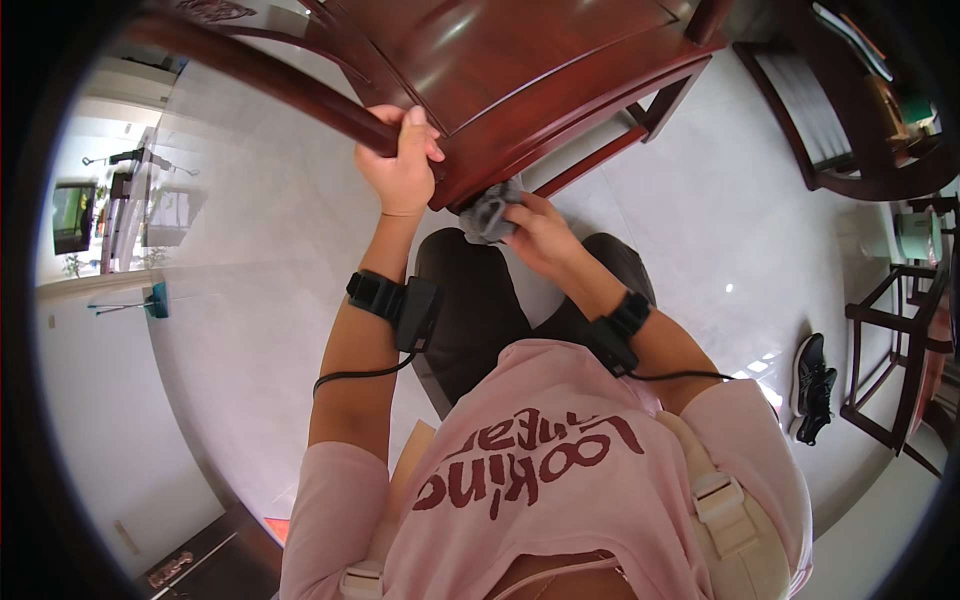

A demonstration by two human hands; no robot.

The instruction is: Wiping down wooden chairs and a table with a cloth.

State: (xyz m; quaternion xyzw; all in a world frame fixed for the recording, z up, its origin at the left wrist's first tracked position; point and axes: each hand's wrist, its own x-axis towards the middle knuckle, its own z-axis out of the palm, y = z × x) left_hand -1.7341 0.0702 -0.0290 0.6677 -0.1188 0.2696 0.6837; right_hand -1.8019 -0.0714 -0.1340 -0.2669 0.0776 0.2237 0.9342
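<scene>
Over pale floor tiles [250,225], the left hand [400,165] clasps a red-brown chair's [560,85] armrest [290,86] while the right hand [545,238] pinches gray cloth [486,215] at the seat's [510,50] near corner.

Counted: two bare hands, left [400,165] and right [543,237]; one polished dark-red wooden chair [505,65] within reach; one crumpled grey cloth [487,215]; two black strapped forearm boxes [418,315]; two black shoes [811,366]; two pale plastic buckles [718,498].
</scene>
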